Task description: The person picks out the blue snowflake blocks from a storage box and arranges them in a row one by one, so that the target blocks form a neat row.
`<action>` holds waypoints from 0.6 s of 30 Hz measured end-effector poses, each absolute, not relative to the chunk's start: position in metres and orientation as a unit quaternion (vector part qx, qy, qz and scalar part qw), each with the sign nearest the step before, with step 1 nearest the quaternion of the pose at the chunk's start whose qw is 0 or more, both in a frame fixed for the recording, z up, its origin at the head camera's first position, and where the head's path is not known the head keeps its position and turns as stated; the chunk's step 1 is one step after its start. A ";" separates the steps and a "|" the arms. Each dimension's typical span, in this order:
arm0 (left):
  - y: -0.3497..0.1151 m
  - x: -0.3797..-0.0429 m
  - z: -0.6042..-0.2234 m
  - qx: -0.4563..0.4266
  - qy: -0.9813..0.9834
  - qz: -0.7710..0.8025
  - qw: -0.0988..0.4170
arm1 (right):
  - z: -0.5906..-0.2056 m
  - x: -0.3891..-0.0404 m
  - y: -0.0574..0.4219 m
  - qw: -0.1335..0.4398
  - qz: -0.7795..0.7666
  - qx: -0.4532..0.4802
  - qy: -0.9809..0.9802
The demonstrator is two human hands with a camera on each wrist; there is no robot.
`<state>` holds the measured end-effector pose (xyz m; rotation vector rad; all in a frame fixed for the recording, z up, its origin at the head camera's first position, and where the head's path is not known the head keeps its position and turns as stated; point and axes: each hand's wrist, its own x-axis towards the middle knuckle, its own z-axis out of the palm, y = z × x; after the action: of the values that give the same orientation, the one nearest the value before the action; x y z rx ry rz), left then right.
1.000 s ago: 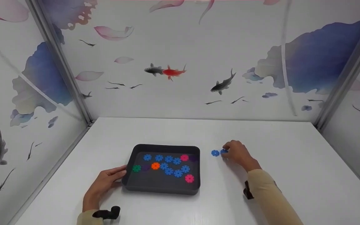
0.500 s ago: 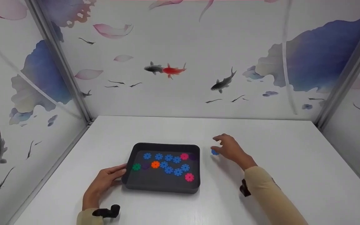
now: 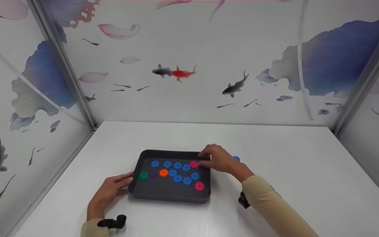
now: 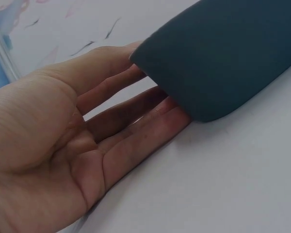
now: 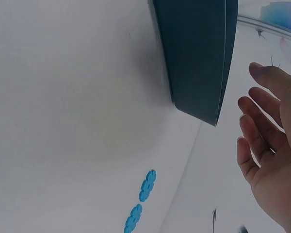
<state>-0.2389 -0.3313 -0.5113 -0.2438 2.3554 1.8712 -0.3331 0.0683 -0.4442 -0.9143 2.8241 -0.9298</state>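
My left hand (image 3: 110, 194) holds the left side of a dark grey tray (image 3: 168, 197); in the left wrist view its fingers (image 4: 140, 141) reach under the tray's corner. Inside lie several flower-shaped notched plastic discs: blue ones (image 3: 177, 178), pink ones (image 3: 199, 186), an orange one (image 3: 164, 172), a green one (image 3: 143, 175) and a dark purple one (image 3: 153, 174). Over the tray's back right rim, my right hand (image 3: 220, 159) has its thumb and fingers spread apart, near a pink disc (image 3: 193, 164). Nothing shows between them in the right wrist view.
Right of the tray, two blue discs (image 5: 148, 185) lie in a row on the white table (image 3: 275, 148); the right hand partly hides them in the head view. Panels printed with fish and petals (image 3: 183, 49) enclose the table at the back and sides.
My right hand has let go of a blue disc on the table and moved left, over the tray's right rim. The left hand and the tray stay in place.
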 end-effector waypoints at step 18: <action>-0.331 -0.238 -0.511 -0.081 0.777 0.622 0.061 | -0.465 -0.321 0.039 0.064 -0.216 -0.323 0.919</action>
<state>-0.2375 -0.3312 -0.5112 -0.2462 2.3497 1.8802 -0.3209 0.0385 -0.4650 -0.9764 2.7755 -0.6524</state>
